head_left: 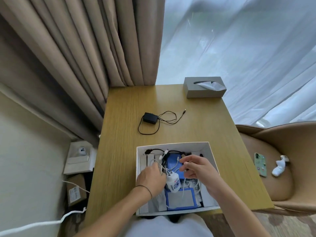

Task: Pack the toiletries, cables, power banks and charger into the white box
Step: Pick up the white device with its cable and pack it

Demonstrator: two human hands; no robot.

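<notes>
The white box (212, 152) sits at the near edge of the wooden table (123, 134). Inside lie blue power banks (181, 200), white toiletry packets (144, 162), black and white cables (162, 155) and a small white bottle (173, 183). Both hands are inside the box. My left hand (150, 180) grips the white cables beside the bottle. My right hand (198, 170) pinches a cable end over the upper blue power bank. A black charger (150, 118) with its thin black cord lies loose on the table beyond the box.
A grey tissue box (204, 89) stands at the table's far right corner. A tan chair (280, 168) on the right holds a green phone (260, 164) and a white sock (278, 165). Beige curtains hang at the left; cardboard boxes (76, 189) and a white cable lie on the floor.
</notes>
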